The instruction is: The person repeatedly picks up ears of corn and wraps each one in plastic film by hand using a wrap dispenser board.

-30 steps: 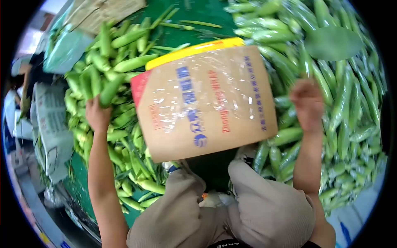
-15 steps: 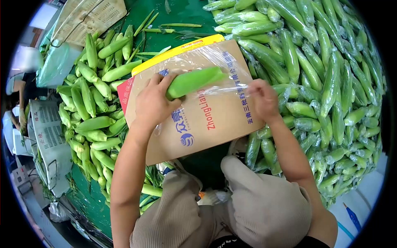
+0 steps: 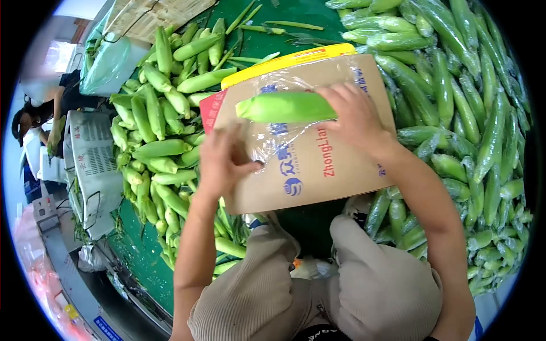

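A green-husked ear of corn (image 3: 287, 107) lies sideways over a sheet of clear plastic film (image 3: 301, 128). My right hand (image 3: 358, 116) grips its right end, thumb below and fingers above. To the left, my left hand (image 3: 223, 159) is slightly blurred, with thumb and fingers apart at the film's left edge; no object shows in it. Under the film is a flat brown cardboard box (image 3: 352, 170) with blue and red print, set above my knees.
Unwrapped corn (image 3: 162, 150) is heaped on the left, film-wrapped corn (image 3: 449, 113) on the right. A yellow printed strip (image 3: 290, 61) borders the box's far side. White crates (image 3: 94, 165) stand at left; beyond them another person (image 3: 42, 113) bends over.
The corn has passed from my left hand to my right and now lies level, its narrow end gone. My left hand has moved down to the film's left edge. The camera view has shifted left.
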Available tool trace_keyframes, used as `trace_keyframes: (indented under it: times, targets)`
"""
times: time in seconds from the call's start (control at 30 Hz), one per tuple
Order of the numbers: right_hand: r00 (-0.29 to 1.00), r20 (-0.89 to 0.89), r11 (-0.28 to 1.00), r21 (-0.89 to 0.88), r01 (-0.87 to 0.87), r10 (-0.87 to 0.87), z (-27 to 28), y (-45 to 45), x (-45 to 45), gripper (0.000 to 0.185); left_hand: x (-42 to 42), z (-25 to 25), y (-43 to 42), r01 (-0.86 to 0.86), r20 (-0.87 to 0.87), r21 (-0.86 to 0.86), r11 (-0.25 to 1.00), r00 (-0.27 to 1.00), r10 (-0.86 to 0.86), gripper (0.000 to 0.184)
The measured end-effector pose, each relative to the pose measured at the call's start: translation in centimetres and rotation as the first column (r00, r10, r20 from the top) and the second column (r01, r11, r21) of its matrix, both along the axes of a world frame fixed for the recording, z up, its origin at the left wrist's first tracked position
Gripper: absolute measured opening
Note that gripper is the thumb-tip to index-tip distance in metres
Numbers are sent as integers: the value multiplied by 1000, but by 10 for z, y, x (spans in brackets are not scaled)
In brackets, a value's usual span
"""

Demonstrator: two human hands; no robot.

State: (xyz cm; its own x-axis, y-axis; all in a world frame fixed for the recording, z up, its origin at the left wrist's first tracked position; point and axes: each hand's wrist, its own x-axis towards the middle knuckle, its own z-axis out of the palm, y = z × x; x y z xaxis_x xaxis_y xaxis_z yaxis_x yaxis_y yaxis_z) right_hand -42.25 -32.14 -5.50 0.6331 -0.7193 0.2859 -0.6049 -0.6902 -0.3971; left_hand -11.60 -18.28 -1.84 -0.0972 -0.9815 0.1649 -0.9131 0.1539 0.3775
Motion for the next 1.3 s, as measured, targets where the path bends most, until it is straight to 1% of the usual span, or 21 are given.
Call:
trace_keyframes:
  times: [0.07, 0.13, 0.23, 0.33, 0.37, 0.43, 0.5, 0.6, 0.63, 0.73, 0.77, 0.83, 0.93, 0.97, 1.0, 1.03, 1.07, 1.13, 1.17, 1.23, 1.3]
  targets:
    - [997, 73, 999, -23, 25, -23, -2, 1, 0, 72, -6, -7, 16, -88, 36, 61, 994, 996, 86, 74]
    - [999, 48, 998, -50, 24, -21, -1, 1, 0, 74, -8, -25, 11, -96, -14, -85, 992, 995, 95, 25]
    - [993, -116, 998, -70, 0, -8, 16, 5, -8, 78, -6, -42, 14, -289, -40, -235, 928, 957, 287, 7]
    - [979, -162, 985, -100, -139, 122, 25, -2, -20, 76, 3, -47, 34, -655, -700, -94, 750, 579, 418, 10]
    - [980, -149, 989, -51, -138, 130, 25, 1, -20, 75, 7, -46, 44, -558, -707, -213, 802, 655, 268, 21]
    - [982, -118, 989, 30, -142, 144, 22, 3, -15, 74, -4, -8, 44, -207, -280, -281, 937, 952, 127, 30]
    - [989, -89, 992, 60, -111, 116, 18, 6, -15, 75, -15, 1, 43, -72, -53, -58, 996, 996, 69, 53]
    - [995, -44, 996, -18, -90, 89, 12, 11, -10, 77, -2, -20, 24, -69, 28, 13, 998, 997, 68, 48]
    - [996, -29, 995, -66, -81, 79, 11, 13, -10, 77, 0, -32, 17, -110, 45, -110, 988, 992, 115, 38]
    - [995, -94, 999, 13, 29, -28, 17, 16, -9, 77, -2, -46, 13, -222, -23, -294, 930, 974, 225, 23]
    - [992, -127, 1000, 17, 3, 0, 20, 14, -9, 76, -6, -40, 23, -364, -22, -170, 916, 930, 366, 12]
    - [979, -192, 997, 54, -56, 65, 30, 18, -11, 74, -14, -35, 45, -481, -403, -157, 862, 828, 389, 6]
    - [919, -171, 929, 176, -326, 355, 39, 23, -8, 75, -36, -25, 67, -529, -730, -254, 810, 654, 198, 12]
    - [898, -154, 898, 232, -373, 413, 41, 27, -6, 75, -42, -19, 80, -448, -620, -238, 862, 753, 220, 11]
    - [874, -137, 863, 286, -416, 467, 44, 31, -3, 75, -45, -21, 76, -175, -495, -368, 913, 868, -33, 9]
    - [850, -120, 826, 335, -452, 514, 46, 33, -3, 75, -54, -21, 74, -59, -366, -292, 954, 929, -55, 17]
    - [858, -109, 855, 214, -472, 501, 43, 31, -2, 74, -64, -21, 73, 47, -235, -196, 979, 968, -94, 27]
    - [878, -79, 878, -38, -476, 473, 27, 16, 3, 73, -69, -13, 49, 42, -152, -217, 975, 985, -76, 41]
    - [940, -33, 939, -32, -341, 340, 20, 9, 5, 74, -69, -8, 28, 53, -108, -226, 973, 991, -79, 49]
    - [997, 51, 998, -1, -57, 57, 13, -1, 12, 75, -60, 1, -37, -110, 73, 33, 993, 992, 107, 53]
    - [991, -86, 977, -181, -115, 100, 19, -7, 29, 78, -43, 14, -98, -173, 327, -24, 985, 929, 171, 54]
